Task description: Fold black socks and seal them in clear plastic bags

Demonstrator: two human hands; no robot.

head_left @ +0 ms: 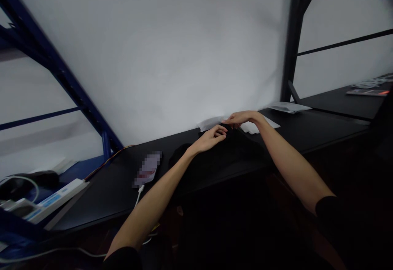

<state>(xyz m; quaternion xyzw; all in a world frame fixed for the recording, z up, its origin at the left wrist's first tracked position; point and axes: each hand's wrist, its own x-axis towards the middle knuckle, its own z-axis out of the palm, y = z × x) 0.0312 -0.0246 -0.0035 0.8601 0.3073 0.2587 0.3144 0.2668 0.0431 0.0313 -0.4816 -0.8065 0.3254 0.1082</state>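
A black cloth [221, 151], perhaps a garment, lies bunched on the black tabletop [116, 194]; its outline is hard to make out against the dark surface. My right hand [239, 118] pinches the cloth's raised far part between bent fingers. Close by on the left, my left hand [212, 137] has its fingers curled onto the same cloth, the thumb near the fingertips. Behind the hands lies a white sheet or flat bag [210, 123], partly covered by the cloth and the right hand.
A phone [147, 169] with a white charging cable [139, 194] lies left of my left forearm. A white power strip [58, 200] rests on the blue shelf at far left. Another white flat packet [288, 107] is at the right, near a black upright post [293, 44]. A pale wall [184, 57] stands behind.
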